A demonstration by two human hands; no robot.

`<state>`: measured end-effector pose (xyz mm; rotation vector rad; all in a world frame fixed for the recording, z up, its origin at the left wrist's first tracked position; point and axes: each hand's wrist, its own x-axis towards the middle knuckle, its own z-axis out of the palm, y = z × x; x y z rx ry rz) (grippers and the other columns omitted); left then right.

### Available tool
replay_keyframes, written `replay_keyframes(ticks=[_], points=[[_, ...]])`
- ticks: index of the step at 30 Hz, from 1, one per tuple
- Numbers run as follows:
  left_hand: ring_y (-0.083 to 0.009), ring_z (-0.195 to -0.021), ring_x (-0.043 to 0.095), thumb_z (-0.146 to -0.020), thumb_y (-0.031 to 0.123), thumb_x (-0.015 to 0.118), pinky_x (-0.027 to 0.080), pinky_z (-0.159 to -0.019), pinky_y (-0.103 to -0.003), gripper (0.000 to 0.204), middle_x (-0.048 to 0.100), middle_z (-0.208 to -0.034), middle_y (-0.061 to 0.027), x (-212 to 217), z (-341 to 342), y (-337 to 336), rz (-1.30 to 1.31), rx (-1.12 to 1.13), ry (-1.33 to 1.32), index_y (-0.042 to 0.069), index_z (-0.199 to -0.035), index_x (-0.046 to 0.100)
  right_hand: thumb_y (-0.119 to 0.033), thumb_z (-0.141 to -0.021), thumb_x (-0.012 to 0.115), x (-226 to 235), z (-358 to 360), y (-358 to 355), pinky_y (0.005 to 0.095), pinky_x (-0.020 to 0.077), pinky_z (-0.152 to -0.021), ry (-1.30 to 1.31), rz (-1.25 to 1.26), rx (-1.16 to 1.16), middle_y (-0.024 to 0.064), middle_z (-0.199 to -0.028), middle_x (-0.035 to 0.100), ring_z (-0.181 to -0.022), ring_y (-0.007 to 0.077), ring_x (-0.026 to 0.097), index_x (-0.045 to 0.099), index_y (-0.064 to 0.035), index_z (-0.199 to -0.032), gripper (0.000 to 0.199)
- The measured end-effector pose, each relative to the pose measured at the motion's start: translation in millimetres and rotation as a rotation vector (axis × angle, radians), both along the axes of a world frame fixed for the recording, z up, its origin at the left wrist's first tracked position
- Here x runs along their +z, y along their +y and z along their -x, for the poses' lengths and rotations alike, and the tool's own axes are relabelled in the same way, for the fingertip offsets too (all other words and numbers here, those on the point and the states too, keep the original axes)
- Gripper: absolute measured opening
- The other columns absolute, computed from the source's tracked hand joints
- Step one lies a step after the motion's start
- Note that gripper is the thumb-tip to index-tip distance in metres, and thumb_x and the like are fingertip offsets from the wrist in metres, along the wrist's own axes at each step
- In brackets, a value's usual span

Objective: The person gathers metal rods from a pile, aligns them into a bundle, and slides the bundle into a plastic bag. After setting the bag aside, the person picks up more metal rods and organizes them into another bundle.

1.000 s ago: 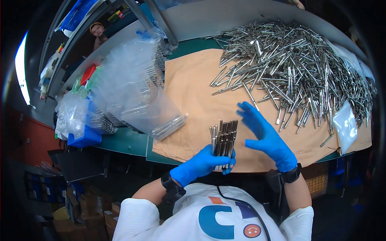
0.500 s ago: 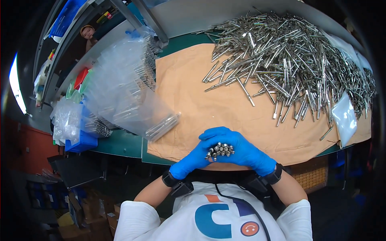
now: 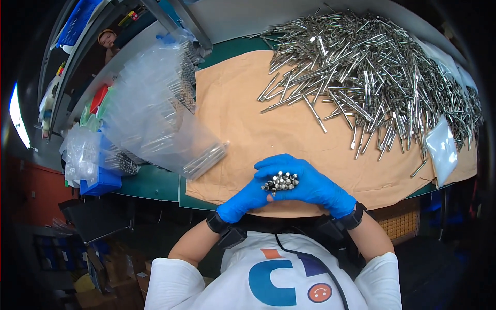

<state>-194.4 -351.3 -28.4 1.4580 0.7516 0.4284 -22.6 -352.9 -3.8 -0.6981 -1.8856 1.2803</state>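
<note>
A bundle of slim metal rods (image 3: 281, 181) is clasped between my two blue-gloved hands, its shiny ends pointing up at me. My left hand (image 3: 251, 196) is closed around the bundle's left side, with a bare thumb tip showing below the ends. Wrapped over the right side and top, my right hand (image 3: 313, 187) is closed on the same rods. The lengths of the rods are hidden by the gloves. Beyond my hands, a large heap of similar metal rods (image 3: 361, 77) spreads over the brown paper (image 3: 243, 103).
Clear plastic bags (image 3: 150, 108) of rods lie fanned out at the left. Farther left stands a blue bin (image 3: 101, 182) with bags on it. A white plastic packet (image 3: 442, 150) rests at the heap's right edge. Behind the shelf frame, another person (image 3: 107, 41) is partly visible.
My view has shifted slightly. Both hands keep hold of the rods, whose ends have tilted and spread a little within the grip.
</note>
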Motion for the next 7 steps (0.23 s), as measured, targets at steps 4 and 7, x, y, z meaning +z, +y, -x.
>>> replay_keyframes(ticks=[4, 7], points=[[-0.0236, -0.112, 0.047, -0.081, 0.007, 0.057, 0.04, -0.092, -0.034, 0.042, 0.048, -0.122, -0.0093, -2.9, -8.9, 3.9, 0.249, 0.19, -0.103, 0.008, -0.122, 0.046, -0.028, -0.069, 0.074, 1.1, -0.6, -0.9, 0.0357, 0.0395, -0.092, 0.214, 0.654, -0.031, 0.0118, -0.118, 0.051, -0.111, 0.0252, 0.046, 0.056, -0.012, -0.113, 0.051], [-0.0253, -0.111, 0.048, -0.081, 0.006, 0.057, 0.042, -0.091, -0.035, 0.041, 0.049, -0.121, -0.0093, -4.0, -13.5, 8.4, 0.779, 0.365, -0.352, 0.009, -0.121, 0.047, -0.033, -0.077, 0.066, -13.8, -1.8, 1.5, 0.0336, 0.0385, -0.094, 0.394, 0.866, -0.088, 0.013, -0.121, 0.05, -0.114, 0.0249, 0.045, 0.045, -0.0144, -0.124, 0.054]])
